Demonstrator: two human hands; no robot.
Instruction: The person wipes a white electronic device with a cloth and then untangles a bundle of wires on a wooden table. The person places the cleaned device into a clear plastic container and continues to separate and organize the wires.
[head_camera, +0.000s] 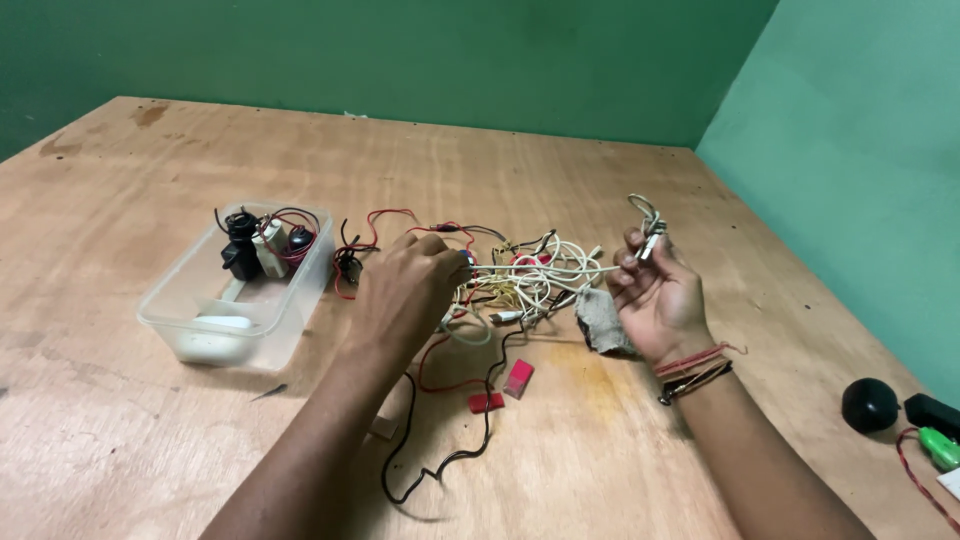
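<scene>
While the left hand (405, 285) pinched into the tangle of white, red and black wires (520, 275) at the middle of the tabletop (600, 450), its grip was closed on strands at the tangle's left edge. The right hand (655, 290), palm up just right of the tangle, held a small coiled white cable (648, 225) between thumb and fingers, its grip narrow around the coil, and a white strand ran taut from there back toward the left hand. A grey cloth scrap (600, 320) lay touching the heel of that hand. Two small red pieces (505, 388) sat near the tangle's near side. A clear plastic tub (235, 320) holding small black and white parts stood to the left. A black ball (868, 405) lay at the far right.
</scene>
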